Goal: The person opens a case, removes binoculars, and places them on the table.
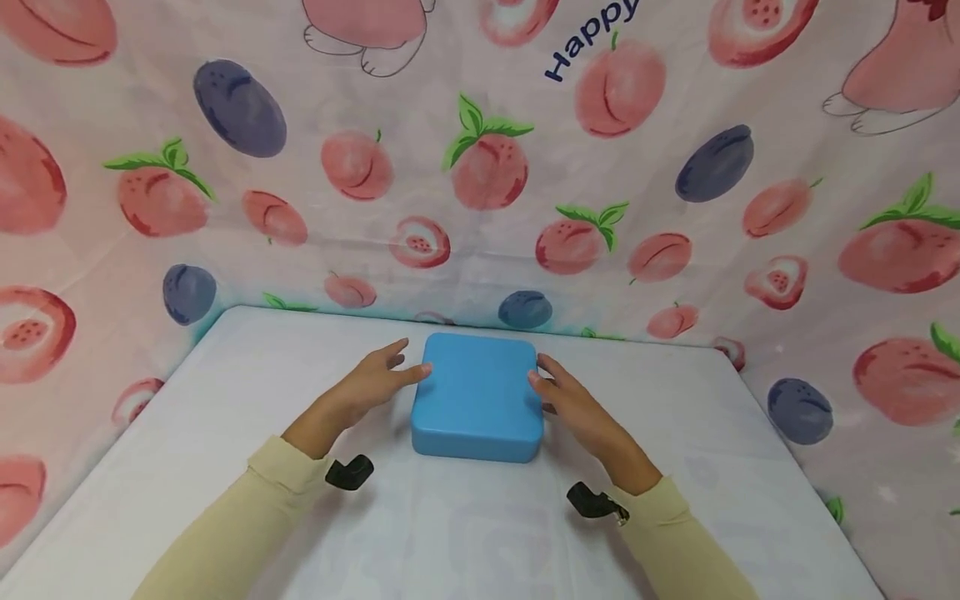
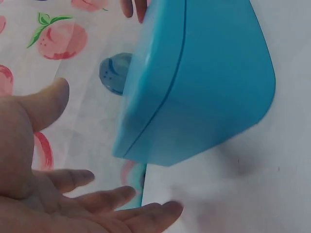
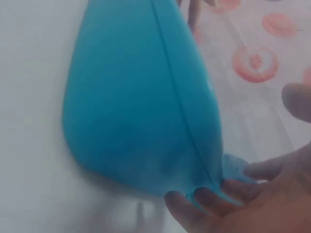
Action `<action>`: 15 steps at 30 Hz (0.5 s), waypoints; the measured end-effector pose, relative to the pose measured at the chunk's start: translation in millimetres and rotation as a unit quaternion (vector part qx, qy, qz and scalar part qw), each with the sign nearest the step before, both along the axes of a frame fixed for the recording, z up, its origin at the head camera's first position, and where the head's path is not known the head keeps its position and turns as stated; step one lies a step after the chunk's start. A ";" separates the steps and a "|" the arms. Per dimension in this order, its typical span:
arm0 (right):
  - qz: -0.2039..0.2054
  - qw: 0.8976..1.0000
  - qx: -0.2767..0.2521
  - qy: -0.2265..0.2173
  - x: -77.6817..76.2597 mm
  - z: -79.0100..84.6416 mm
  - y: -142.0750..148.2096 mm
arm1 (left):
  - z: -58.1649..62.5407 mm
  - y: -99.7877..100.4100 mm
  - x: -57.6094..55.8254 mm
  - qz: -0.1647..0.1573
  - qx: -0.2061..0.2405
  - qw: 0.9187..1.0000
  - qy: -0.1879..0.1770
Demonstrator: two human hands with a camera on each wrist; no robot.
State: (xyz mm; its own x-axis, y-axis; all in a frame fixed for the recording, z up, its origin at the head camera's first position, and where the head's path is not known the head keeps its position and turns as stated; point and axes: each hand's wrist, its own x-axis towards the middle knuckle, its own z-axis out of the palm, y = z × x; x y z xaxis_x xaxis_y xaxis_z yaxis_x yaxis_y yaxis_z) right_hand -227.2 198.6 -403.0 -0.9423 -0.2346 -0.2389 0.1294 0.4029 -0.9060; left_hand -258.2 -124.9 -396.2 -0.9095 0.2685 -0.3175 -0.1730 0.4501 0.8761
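Observation:
A blue box (image 1: 476,392) with rounded corners lies flat on the white tabletop, its smooth top facing up. Along its side (image 2: 218,73) runs a thin seam, as of a lid. My left hand (image 1: 367,385) is at the box's left side, thumb toward the top edge; in the left wrist view its spread fingers stand apart from the box. On the right side, my right hand (image 1: 577,408) has its fingers loosely extended by the far corner, and in the right wrist view the fingertips (image 3: 209,200) are at or touching that corner. Neither hand grips the box.
White cloth (image 1: 300,533) covers the table. Behind and on both sides hangs a pink curtain (image 1: 360,100) printed with peaches and plums, meeting the table's far edge close behind the box. A dark wrist device (image 1: 350,472) sits at each cuff.

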 end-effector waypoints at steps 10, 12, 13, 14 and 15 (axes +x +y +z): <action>-0.089 0.994 -0.063 -0.011 -19.5 7.1 -5.3 | 3.0 11.7 -3.8 0.054 0.051 0.997 -0.034; -0.105 0.992 -0.061 -0.023 -22.6 8.0 -7.3 | 3.5 12.6 -5.6 0.058 0.050 0.996 -0.038; -0.111 0.992 -0.057 -0.028 -23.8 8.1 -8.2 | 4.0 13.4 -6.6 0.061 0.050 0.996 -0.041; -0.116 0.991 -0.053 -0.033 -25.1 8.3 -9.0 | 4.3 14.2 -7.5 0.063 0.050 0.996 -0.043; -0.121 0.991 -0.046 -0.038 -26.2 8.6 -9.7 | 4.9 15.0 -8.5 0.067 0.048 0.996 -0.046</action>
